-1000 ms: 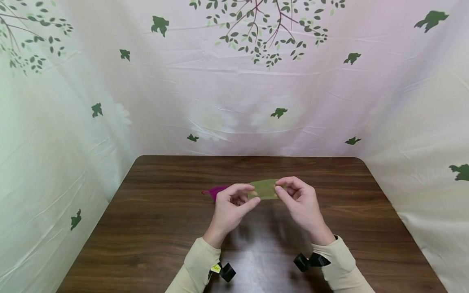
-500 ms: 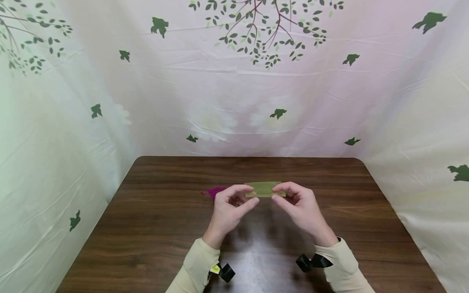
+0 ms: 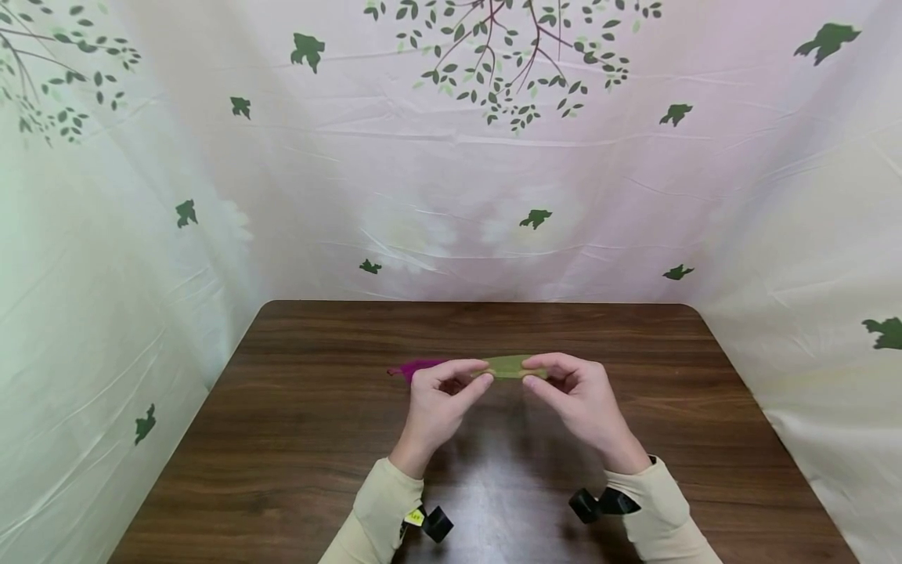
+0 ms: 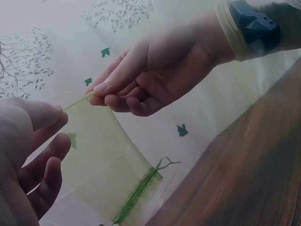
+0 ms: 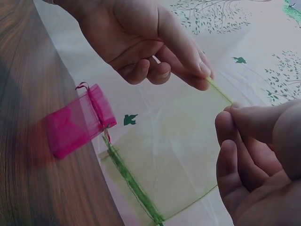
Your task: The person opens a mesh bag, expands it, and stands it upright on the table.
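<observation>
Free lane right of the right hand (image 3: 579,392) — obstacles leftward: green pouch (image 3: 507,366), then magenta pouch (image 5: 75,123), probably flat.

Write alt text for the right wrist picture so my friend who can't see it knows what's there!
A left hand and a right hand pinch one edge of a see-through green pouch with a darker green ribbon. A bright pink pouch lies on the brown wooden table.

No readable lettering
The small yellow label (image 3: 414,518) beside the black wrist camera (image 3: 438,524) at the left sleeve (image 3: 386,501) bears dark marks too small to make out.
</observation>
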### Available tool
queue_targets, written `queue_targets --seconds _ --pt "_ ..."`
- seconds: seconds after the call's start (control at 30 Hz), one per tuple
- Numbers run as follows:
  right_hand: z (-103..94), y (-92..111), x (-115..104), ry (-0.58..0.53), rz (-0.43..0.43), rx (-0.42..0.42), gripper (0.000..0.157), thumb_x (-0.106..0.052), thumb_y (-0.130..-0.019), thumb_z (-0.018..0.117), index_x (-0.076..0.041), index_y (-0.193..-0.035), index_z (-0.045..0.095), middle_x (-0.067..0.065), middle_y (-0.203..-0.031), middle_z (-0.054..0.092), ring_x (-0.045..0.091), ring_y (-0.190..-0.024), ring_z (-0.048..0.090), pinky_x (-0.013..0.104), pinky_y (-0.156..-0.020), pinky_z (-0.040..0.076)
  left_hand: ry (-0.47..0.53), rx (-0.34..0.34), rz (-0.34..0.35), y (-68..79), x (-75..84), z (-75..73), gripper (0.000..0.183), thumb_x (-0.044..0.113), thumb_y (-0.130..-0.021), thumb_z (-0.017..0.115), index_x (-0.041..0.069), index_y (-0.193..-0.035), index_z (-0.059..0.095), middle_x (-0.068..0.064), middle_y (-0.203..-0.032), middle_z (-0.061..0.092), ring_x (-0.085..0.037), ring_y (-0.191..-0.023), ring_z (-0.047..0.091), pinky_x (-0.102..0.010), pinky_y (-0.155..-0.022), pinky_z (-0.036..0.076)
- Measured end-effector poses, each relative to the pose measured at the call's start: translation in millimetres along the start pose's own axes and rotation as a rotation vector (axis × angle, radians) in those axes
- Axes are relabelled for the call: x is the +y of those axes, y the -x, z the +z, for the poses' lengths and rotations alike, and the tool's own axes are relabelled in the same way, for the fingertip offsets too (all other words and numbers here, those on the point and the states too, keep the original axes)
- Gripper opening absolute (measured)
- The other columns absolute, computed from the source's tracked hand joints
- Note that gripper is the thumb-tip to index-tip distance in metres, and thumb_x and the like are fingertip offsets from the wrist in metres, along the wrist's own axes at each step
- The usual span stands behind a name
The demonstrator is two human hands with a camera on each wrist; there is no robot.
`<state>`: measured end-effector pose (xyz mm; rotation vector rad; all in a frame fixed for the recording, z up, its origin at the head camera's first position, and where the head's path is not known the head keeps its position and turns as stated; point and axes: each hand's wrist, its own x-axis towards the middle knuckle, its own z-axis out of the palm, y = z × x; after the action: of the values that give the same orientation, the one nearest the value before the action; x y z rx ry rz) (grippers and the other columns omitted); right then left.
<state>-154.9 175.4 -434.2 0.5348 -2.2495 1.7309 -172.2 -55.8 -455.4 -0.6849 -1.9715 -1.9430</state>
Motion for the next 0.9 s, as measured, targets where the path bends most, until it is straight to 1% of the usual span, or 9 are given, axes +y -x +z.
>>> queue_targets --seconds 0.13,0.2,0.27,0.37,0.43,0.6,0.7,0.77,0.9 --pt "0.0 -0.8 -0.8 0.006 0.015 0.013 0.013 -0.001 -0.093 0.079 -0.008 -0.104 0.079 0.011 -0.078 0.075 0.009 -0.060 0.064 0.023 -0.048 0.046 0.003 0.009 0.018 0.1 -1.6 1.5 0.013 0.007 -0.091 0.083 0.005 -0.104 0.082 -0.009 -0.084 0.078 -0.010 -0.066 0.064 -0.025 -0.055 0.053" --pt "0.0 -1.4 -0.6 0.001 0.012 0.014 0.011 -0.001 -0.094 0.078 -0.007 -0.103 0.079 0.014 -0.080 0.076 0.012 -0.063 0.070 0.024 -0.050 0.050 0.008 0.011 0.039 0.0 -2.0 2.4 0.011 0.006 -0.092 0.082 0.004 -0.102 0.082 -0.010 -0.081 0.078 -0.016 -0.064 0.067 -0.027 -0.055 0.055" --pt "0.0 -2.0 -1.0 0.004 0.013 0.016 0.009 -0.002 -0.095 0.077 -0.007 -0.102 0.079 0.010 -0.080 0.077 0.013 -0.067 0.073 0.025 -0.052 0.053 0.029 0.013 0.053 -0.1 -1.9 3.7 0.009 0.005 -0.093 0.080 0.002 -0.101 0.081 -0.014 -0.081 0.077 -0.023 -0.063 0.070 -0.031 -0.055 0.057" --pt "0.1 -2.9 -0.8 0.041 0.010 0.017 0.006 -0.004 -0.096 0.076 -0.008 -0.099 0.079 0.008 -0.080 0.078 0.013 -0.068 0.074 0.024 -0.051 0.052 0.054 0.007 0.055 -0.4 -1.9 5.5 0.008 0.003 -0.094 0.078 0.001 -0.101 0.081 -0.018 -0.085 0.078 -0.032 -0.063 0.072 -0.036 -0.058 0.061" --pt "0.3 -3.4 -1.0 0.052 0.012 0.010 0.004 -0.004 -0.096 0.075 -0.007 -0.098 0.077 0.006 -0.081 0.079 0.015 -0.070 0.075 0.023 -0.052 0.052 0.062 -0.003 0.046 -0.5 -1.4 6.0 0.009 0.003 -0.095 0.076 0.000 -0.103 0.080 -0.020 -0.090 0.078 -0.031 -0.063 0.072 -0.039 -0.059 0.061" --pt "1.1 -4.7 -3.1 0.049 0.018 -0.026 0.004 -0.003 -0.100 0.070 0.000 -0.101 0.071 0.007 -0.086 0.080 0.019 -0.076 0.077 0.023 -0.061 0.057 0.023 -0.034 -0.027 -0.1 -0.1 6.3 0.011 0.008 -0.095 0.078 0.004 -0.105 0.081 -0.015 -0.091 0.079 -0.019 -0.064 0.072 -0.031 -0.057 0.058" --pt "1.5 -4.6 -3.9 0.074 0.020 -0.029 0.002 -0.003 -0.100 0.071 -0.001 -0.100 0.071 0.009 -0.086 0.078 0.016 -0.073 0.073 0.024 -0.059 0.054 -0.010 -0.044 -0.083 0.7 0.7 6.2 0.015 0.011 -0.091 0.083 0.008 -0.106 0.082 -0.010 -0.091 0.080 -0.014 -0.065 0.069 -0.024 -0.058 0.055" --pt "1.6 -4.4 -3.8 0.103 0.017 -0.014 0.003 -0.004 -0.098 0.073 -0.006 -0.100 0.072 0.010 -0.085 0.076 0.014 -0.069 0.069 0.024 -0.055 0.051 -0.008 -0.050 -0.096 1.1 1.0 6.2 0.018 0.010 -0.090 0.084 0.007 -0.108 0.082 -0.011 -0.089 0.080 -0.018 -0.065 0.070 -0.023 -0.059 0.055" --pt "1.0 -4.0 -3.3 0.113 0.012 0.012 0.011 -0.002 -0.094 0.077 -0.009 -0.103 0.077 0.008 -0.086 0.077 0.013 -0.067 0.068 0.024 -0.054 0.051 0.003 -0.055 -0.100 1.6 1.0 5.9 0.016 0.009 -0.092 0.082 0.005 -0.107 0.082 -0.014 -0.082 0.078 -0.024 -0.065 0.073 -0.024 -0.059 0.056"
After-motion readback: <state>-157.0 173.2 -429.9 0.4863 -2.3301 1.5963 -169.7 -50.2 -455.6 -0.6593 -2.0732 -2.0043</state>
